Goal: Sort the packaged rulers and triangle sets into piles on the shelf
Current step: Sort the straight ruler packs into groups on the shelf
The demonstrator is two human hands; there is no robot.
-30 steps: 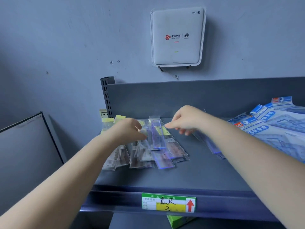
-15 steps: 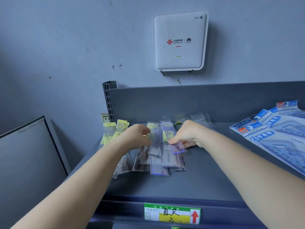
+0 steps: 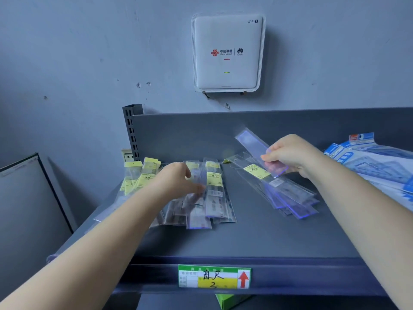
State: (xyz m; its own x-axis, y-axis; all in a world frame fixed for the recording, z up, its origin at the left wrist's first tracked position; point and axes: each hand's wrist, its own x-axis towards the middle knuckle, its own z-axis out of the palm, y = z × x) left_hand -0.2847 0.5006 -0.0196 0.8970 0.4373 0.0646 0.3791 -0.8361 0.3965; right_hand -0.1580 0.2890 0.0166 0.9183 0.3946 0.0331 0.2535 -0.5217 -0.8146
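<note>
1. The left hand lies with loosely bent fingers on the left pile of packaged rulers, which is spread on the grey shelf.
2. The right hand pinches one clear ruler, held tilted above the right ruler pile.
3. Blue triangle sets lie far right.
4. A price label sits on the shelf's near edge.

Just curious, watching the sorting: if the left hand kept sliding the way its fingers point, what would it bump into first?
Probably the ruler pack with the yellow label, which lies just right of the left hand in the left pile. Its fingers already seem to reach that pack's edge, though depth is hard to judge.
</note>
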